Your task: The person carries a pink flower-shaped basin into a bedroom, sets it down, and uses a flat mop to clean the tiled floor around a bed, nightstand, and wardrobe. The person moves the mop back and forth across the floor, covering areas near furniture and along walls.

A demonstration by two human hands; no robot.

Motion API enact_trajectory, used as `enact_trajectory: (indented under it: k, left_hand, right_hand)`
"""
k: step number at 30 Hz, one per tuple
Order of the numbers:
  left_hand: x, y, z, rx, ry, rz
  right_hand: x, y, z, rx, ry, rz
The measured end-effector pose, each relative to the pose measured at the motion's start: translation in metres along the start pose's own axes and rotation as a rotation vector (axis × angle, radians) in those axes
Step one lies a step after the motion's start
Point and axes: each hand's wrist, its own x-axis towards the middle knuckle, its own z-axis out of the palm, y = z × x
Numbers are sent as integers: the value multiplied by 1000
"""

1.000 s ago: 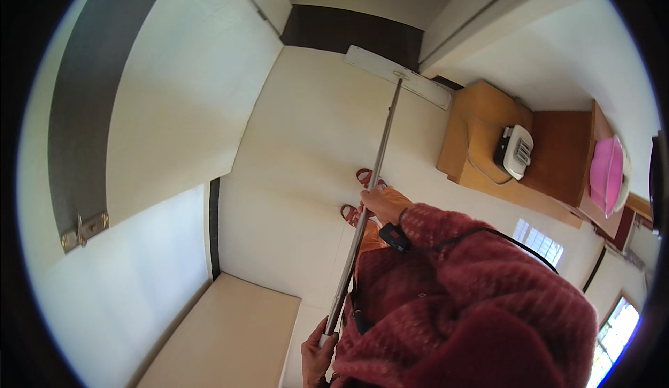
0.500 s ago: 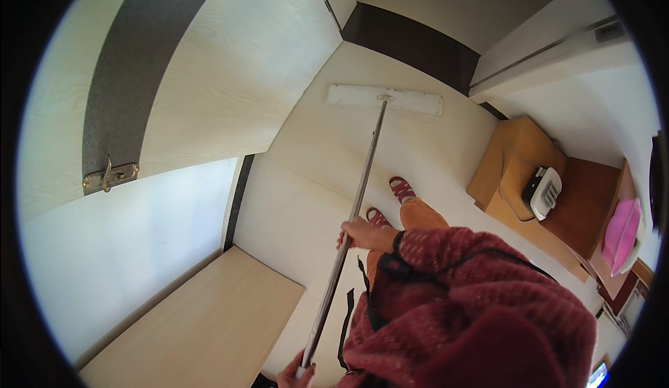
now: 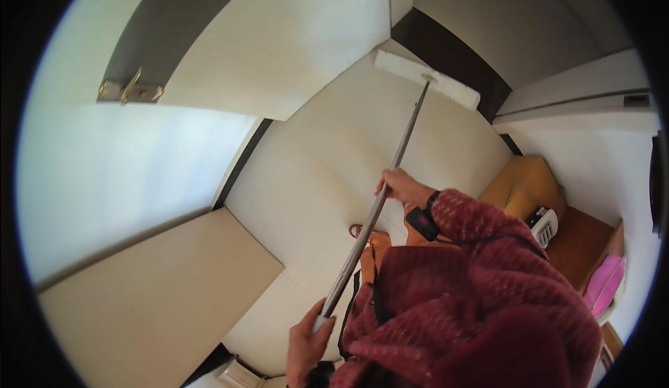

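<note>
A flat mop with a long metal pole (image 3: 380,203) slants across the view, and both of my hands are closed around it. My right hand (image 3: 401,184) grips the pole about midway, its arm in a maroon fuzzy sleeve (image 3: 481,222). Low in the view, my left hand (image 3: 307,339) wraps the pole's light-coloured grip end (image 3: 320,322). At the far end, the wide white mop head (image 3: 449,92) lies flat on the pale floor (image 3: 334,151), beside the dark threshold strip. A dark band circles my right wrist.
A pale door (image 3: 279,32) with a brass handle (image 3: 131,92) stands at the left. Below it is a light wooden tabletop (image 3: 167,290). Right of me, a brown wooden unit (image 3: 523,186) holds a white device (image 3: 545,227) and a pink cushion (image 3: 605,285).
The mop head has moved forward and right to the dark strip and turned somewhat. My hands have moved up and right with the pole. The view has shifted.
</note>
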Motion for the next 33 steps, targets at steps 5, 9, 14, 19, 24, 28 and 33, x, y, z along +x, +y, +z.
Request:
enact_trajectory:
  k: [5, 9, 14, 19, 24, 28, 33]
  left_hand:
    - [-92, -49, -81, 9, 213, -147]
    - [-164, -81, -122, -75, 338, -146]
    - [-215, -120, -133, -161, 627, 154]
    - [-210, -177, -148, -301, 515, 765]
    - [-171, -213, -138, -689, 990, 770]
    - [-152, -228, -172, -784, 976, 953]
    - [-120, -199, -204, -815, 1139, 995]
  right_hand:
    - [-39, 77, 108, 6, -138, 281]
    - [-61, 161, 195, 32, -187, 520]
    - [-66, 263, 285, -265, -290, 736]
    - [-55, 311, 341, -609, -594, 729]
    - [-3, 277, 368, -991, -984, 362]
    - [105, 161, 415, -2179, -1041, -894]
    - [166, -44, 488, -2667, -153, -1386]
